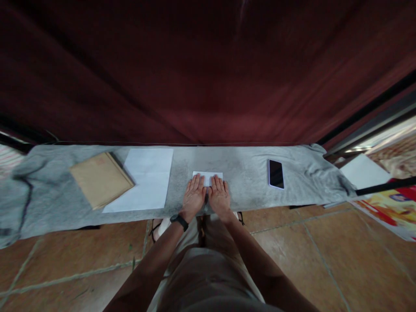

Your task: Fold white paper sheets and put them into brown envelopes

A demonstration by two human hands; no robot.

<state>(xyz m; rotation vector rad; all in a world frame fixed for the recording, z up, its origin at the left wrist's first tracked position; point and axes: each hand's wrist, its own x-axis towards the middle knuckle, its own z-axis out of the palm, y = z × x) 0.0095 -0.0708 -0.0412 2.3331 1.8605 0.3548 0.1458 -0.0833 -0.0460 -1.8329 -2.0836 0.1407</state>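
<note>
Both my hands lie flat on a small white piece of paper (208, 178) at the middle of the cloth-covered bench. My left hand (194, 197), with a dark band on its wrist, covers the paper's left part, fingers stretched forward. Beside it, my right hand (219, 195) presses on the right part, its fingers also straight. The two thumbs come close together over the paper. Its near edge is hidden under my hands, so I cannot tell whether it is folded.
Brown envelopes (100, 180) lie stacked at the left, overlapping a large white sheet (146, 180). A phone (276, 174) rests to the right. Grey cloth (243, 169) covers the narrow bench, and a dark red curtain (208, 86) hangs behind it. A white sheet (365, 171) sits at far right.
</note>
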